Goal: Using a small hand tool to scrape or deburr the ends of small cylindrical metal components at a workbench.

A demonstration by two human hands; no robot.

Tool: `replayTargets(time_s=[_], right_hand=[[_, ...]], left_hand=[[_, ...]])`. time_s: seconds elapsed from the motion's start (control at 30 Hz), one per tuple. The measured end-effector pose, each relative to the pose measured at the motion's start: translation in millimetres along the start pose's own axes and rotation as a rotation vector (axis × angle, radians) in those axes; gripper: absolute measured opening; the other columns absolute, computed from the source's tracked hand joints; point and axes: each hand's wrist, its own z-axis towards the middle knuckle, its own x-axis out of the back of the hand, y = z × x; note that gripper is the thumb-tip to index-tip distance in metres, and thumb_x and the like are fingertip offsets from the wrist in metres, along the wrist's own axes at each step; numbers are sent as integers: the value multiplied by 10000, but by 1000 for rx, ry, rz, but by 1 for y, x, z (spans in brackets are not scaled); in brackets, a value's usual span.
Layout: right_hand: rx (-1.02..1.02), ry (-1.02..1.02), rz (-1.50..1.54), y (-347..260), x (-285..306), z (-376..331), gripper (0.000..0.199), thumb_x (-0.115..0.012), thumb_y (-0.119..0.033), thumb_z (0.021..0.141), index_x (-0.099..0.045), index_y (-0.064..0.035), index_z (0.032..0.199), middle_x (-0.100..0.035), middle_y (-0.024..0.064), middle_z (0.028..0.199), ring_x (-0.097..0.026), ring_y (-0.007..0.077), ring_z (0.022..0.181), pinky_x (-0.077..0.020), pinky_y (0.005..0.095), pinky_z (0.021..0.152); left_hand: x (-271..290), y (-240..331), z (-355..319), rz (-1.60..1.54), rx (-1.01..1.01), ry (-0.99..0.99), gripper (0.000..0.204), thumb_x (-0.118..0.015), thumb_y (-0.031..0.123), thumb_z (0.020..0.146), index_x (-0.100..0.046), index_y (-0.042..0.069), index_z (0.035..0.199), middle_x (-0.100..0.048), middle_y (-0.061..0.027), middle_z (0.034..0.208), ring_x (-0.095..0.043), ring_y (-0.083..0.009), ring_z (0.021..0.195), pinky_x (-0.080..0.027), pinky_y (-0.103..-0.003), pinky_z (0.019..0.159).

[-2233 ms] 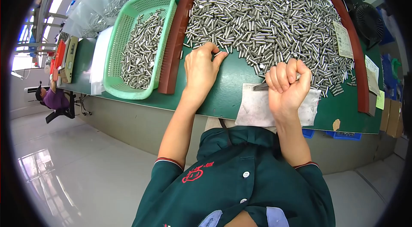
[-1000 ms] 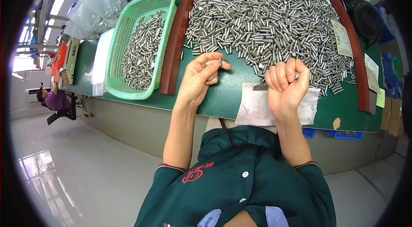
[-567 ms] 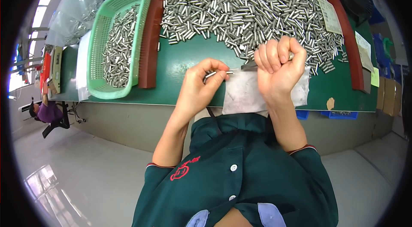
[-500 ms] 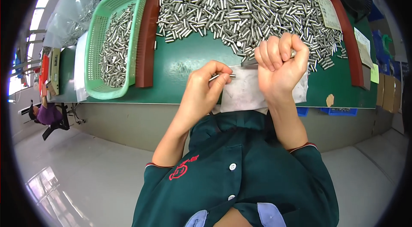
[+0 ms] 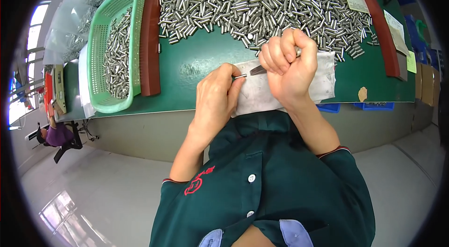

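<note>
A small shiny metal pin [image 5: 241, 76] is pinched between the thumb and forefinger of my left hand [image 5: 216, 90], with its end sticking out to the right. My right hand [image 5: 291, 67] is curled in a fist around a tool with a flat grey metal blade [image 5: 257, 70]; its handle is mostly hidden by the fingers. The blade's tip is close to the pin's end, and I cannot tell whether they touch. Beneath both hands lies a stained white cloth [image 5: 254, 97] at the table's front edge.
A large heap of metal pins [image 5: 262, 1] covers the green table [image 5: 182, 71] between two red-brown rails [image 5: 151, 55]. Left of them stands a green plastic basket [image 5: 95, 69] of pins. Blue bins [image 5: 374, 106] sit below the right edge. A seated person [image 5: 58, 135] is far left.
The blade has come closer to the pin's end. Less of the pin shows in my left fingers, which have closed in around it. The whole view has shifted slightly.
</note>
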Motion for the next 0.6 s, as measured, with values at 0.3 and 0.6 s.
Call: replayTargets(time_s=[0.3, 0.6], right_hand=[[-33, -42, 23, 4, -1, 1, 344, -319, -216, 841, -287, -108, 516, -263, -8, 407, -174, 77, 378, -160, 241, 374], [-54, -61, 27, 5, -1, 2, 340, -315, -205, 842, -286, -107, 517, -264, -8, 412, -171, 74, 379, -160, 233, 370]], left_hand=[[-5, -2, -2, -54, -1, 102, 92, -603, 11, 705, -511, 4, 705, -499, -116, 612, -494, -283, 546, -390, -353, 509], [-10, -8, -4, -55, -38, 168, 80, -631, -10, 695, -553, -6, 707, -453, -63, 549, -394, -131, 453, -340, -253, 434]])
